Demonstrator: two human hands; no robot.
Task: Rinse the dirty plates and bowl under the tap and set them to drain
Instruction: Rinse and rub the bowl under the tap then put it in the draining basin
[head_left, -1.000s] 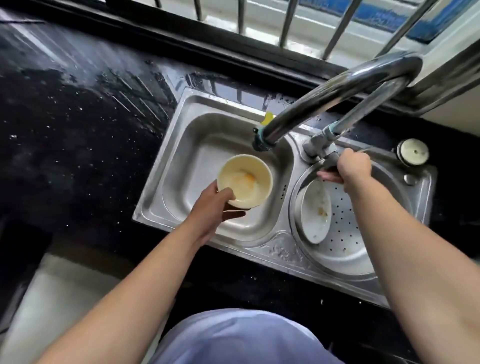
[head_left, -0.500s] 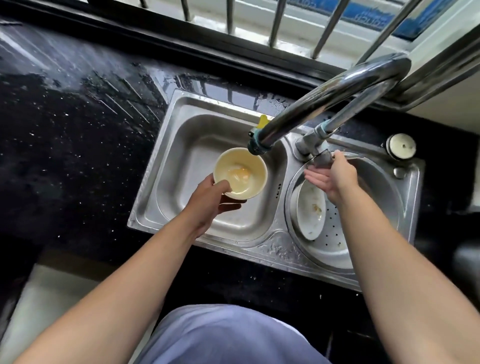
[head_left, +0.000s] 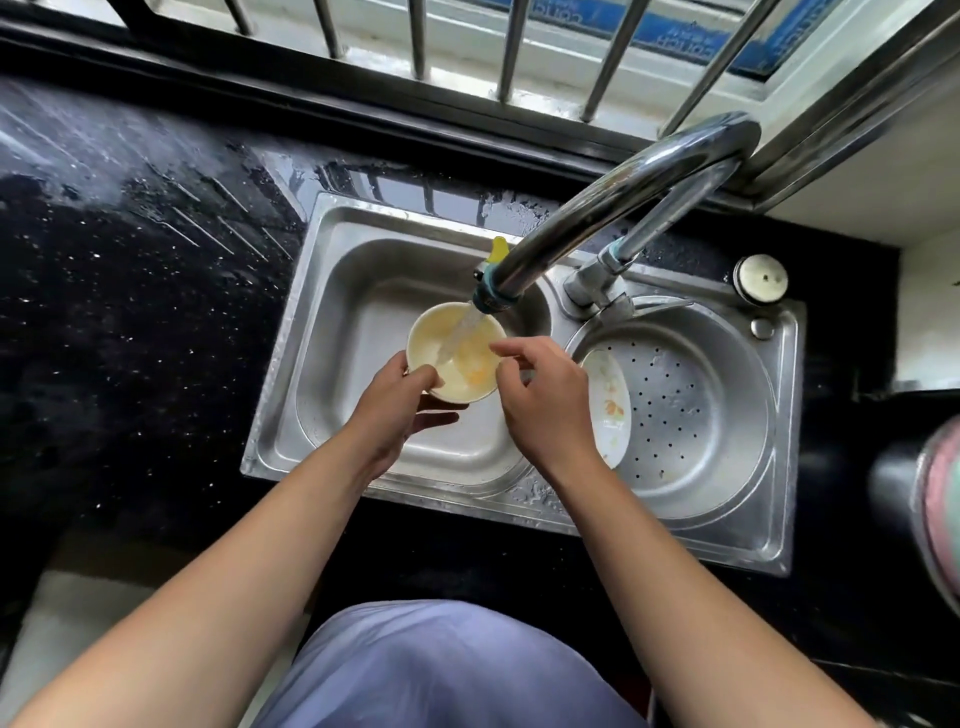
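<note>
A cream bowl with yellow residue sits under the tap spout, and water streams into it. My left hand grips the bowl's near rim over the left sink basin. At the bowl's right rim, my right hand hovers with fingers apart and nothing in them. A dirty white plate with orange marks leans on edge in the round perforated drain basin on the right.
The chrome tap arches over the sink from the back right, with its lever base between the basins. A wet black countertop lies to the left. A round metal cap sits at the sink's back right corner. Window bars run along the back.
My right hand has left the tap lever and moved left to the bowl's rim. Water now runs from the spout into the bowl, which my left hand still holds.
</note>
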